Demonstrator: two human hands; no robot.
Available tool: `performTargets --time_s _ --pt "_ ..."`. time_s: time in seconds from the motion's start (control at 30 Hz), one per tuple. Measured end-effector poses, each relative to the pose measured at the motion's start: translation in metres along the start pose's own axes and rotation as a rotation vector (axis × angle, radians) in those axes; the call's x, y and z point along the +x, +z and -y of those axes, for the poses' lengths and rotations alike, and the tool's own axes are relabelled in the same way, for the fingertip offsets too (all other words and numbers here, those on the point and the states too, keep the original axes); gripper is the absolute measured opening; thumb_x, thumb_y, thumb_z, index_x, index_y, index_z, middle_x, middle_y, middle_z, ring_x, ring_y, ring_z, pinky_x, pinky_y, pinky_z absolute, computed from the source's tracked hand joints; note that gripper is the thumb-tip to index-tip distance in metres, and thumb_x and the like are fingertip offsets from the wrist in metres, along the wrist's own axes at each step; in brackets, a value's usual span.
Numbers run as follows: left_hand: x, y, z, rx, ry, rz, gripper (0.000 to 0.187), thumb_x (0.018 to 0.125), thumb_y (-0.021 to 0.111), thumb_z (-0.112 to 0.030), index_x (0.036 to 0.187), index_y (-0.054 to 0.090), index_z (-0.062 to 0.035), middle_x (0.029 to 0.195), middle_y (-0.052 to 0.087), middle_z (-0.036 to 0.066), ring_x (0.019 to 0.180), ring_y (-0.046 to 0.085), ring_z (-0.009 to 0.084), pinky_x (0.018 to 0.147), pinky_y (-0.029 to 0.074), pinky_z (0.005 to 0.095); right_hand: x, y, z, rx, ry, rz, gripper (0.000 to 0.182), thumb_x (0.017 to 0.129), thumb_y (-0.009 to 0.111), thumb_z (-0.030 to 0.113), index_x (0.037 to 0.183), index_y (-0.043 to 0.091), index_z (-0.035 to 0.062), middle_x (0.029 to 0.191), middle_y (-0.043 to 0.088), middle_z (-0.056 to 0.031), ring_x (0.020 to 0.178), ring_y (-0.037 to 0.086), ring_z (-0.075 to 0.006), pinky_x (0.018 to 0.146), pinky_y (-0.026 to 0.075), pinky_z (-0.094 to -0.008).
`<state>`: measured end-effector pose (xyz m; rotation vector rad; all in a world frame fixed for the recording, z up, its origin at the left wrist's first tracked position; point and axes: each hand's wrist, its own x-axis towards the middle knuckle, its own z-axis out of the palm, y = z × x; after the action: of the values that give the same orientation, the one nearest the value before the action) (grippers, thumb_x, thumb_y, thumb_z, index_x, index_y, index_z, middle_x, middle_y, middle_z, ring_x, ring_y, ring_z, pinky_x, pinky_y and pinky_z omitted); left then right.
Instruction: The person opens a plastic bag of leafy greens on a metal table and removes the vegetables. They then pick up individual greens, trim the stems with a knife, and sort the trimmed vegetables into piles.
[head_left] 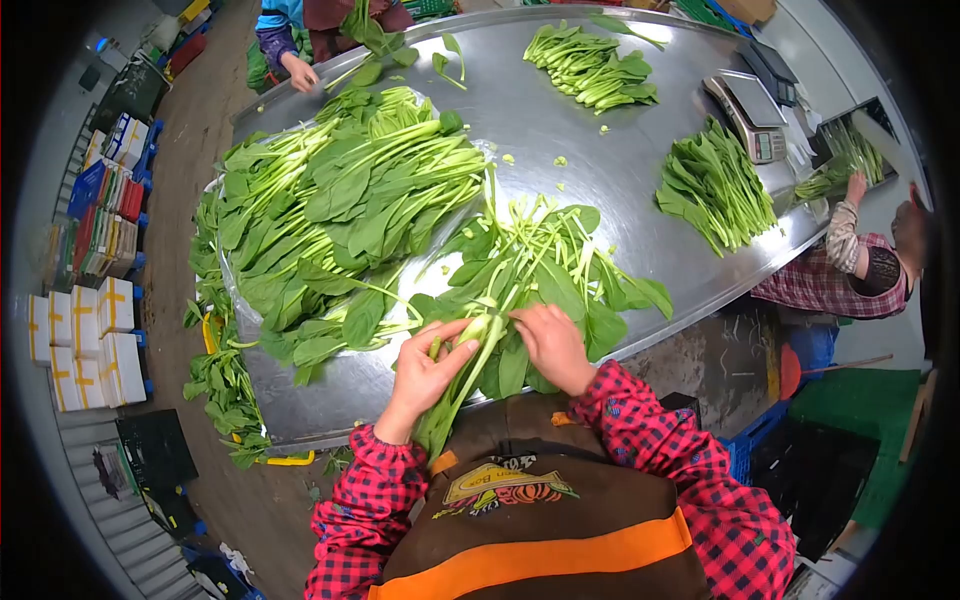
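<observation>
Close to the table's front edge, my left hand (432, 368) is closed round the pale base of a leafy green stalk (482, 345), whose leaves hang down toward the apron. My right hand (550, 343) is at the right of the same stalk base, thumb and fingers pinched together; what is between them is too small to make out. Loose stalks and leaves (560, 285) lie spread just beyond both hands. A large heap of leafy greens (350, 200) covers the table's left part.
On the metal table (600, 150) lie two more bunches, one at the back (590, 68) and one at the right (715, 188), near a scale (750, 110). Co-workers stand at the back left and far right, a hand (299, 72) at the back edge. White boxes (122, 368) are stacked left.
</observation>
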<state>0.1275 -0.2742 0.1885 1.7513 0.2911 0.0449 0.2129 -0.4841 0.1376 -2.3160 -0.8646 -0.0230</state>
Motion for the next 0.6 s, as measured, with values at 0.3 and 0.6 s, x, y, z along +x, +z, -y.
performTargets --time_s 0.3,0.6 --pt "0.001 -0.046 -0.006 0.041 0.019 -0.118 0.039 0.082 0.075 -0.013 0.119 0.067 -0.0064 0.091 0.061 -0.001 0.08 0.053 0.0059 0.069 0.045 0.0223 0.031 -0.02 0.017 0.94 0.473 0.164 0.026 0.096 0.066 0.025 0.111 0.066 0.0037 0.08 0.057 0.006 0.073 0.048 -0.0032 0.064 0.041 -0.0228" --pt "-0.008 -0.146 0.022 -0.789 -0.069 -0.341 0.027 0.092 0.054 -0.026 0.105 0.059 -0.0021 0.098 0.062 0.009 0.086 0.061 0.0198 0.083 0.052 0.0311 0.001 0.031 -0.013 0.635 0.41 0.44 0.034 0.09 0.069 0.028 0.111 0.066 0.0018 0.093 0.065 -0.017 0.082 0.063 -0.0323 0.076 0.051 -0.0385"
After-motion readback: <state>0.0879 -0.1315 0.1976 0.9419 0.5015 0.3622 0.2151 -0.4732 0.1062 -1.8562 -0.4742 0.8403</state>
